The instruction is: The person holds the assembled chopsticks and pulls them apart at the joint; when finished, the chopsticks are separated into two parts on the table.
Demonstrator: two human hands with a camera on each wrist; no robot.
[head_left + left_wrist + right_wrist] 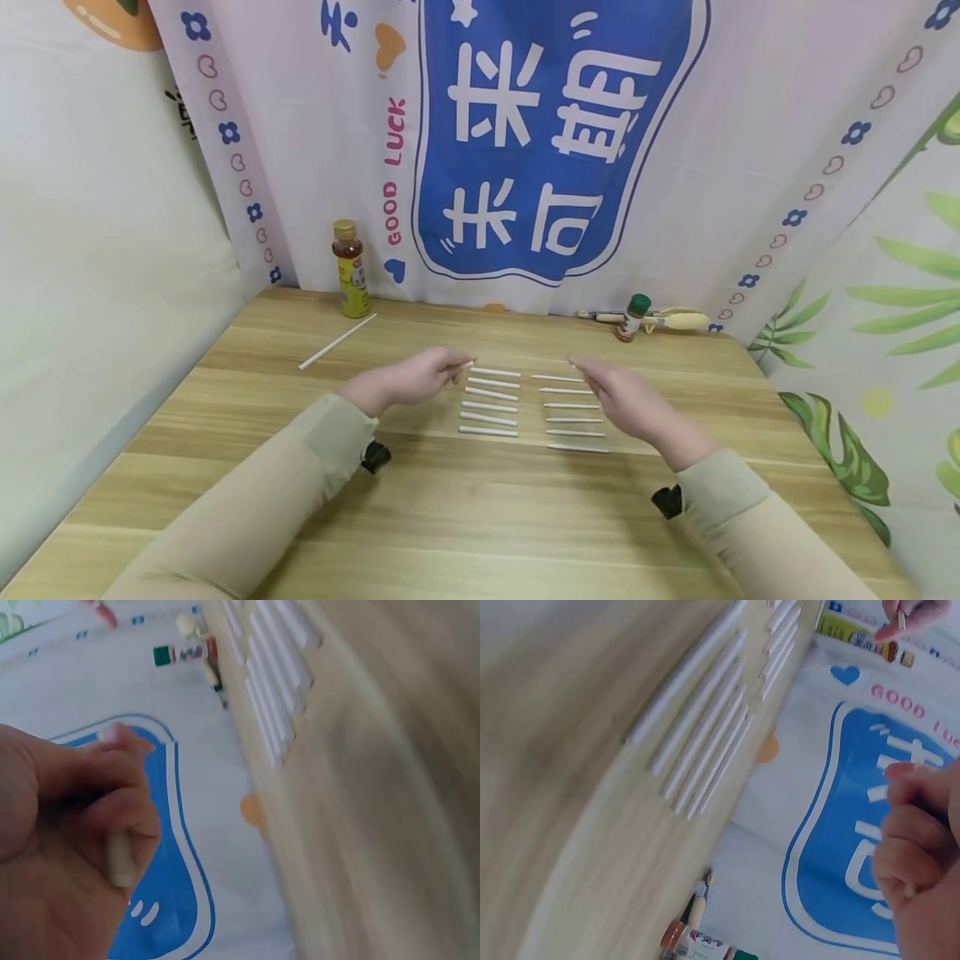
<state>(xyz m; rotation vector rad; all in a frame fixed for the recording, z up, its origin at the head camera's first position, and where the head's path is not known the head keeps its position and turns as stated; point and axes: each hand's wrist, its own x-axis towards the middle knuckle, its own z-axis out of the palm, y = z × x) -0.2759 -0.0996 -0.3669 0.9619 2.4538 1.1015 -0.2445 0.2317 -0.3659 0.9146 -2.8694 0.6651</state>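
Two columns of thin white sticks lie on the wooden table, a left column and a right column. Beyond the left column is my left hand, raised above the table and pinching a short white stick whose end pokes out below the curled fingers. My right hand hovers over the far end of the right column. Its fingers are curled round another slim white stick, mostly hidden, with only small ends showing.
A longer white stick lies at the table's left. Behind it stands a yellow-labelled bottle. At the back right are a small green-capped jar and a cream-handled utensil. A printed cloth hangs along the back edge.
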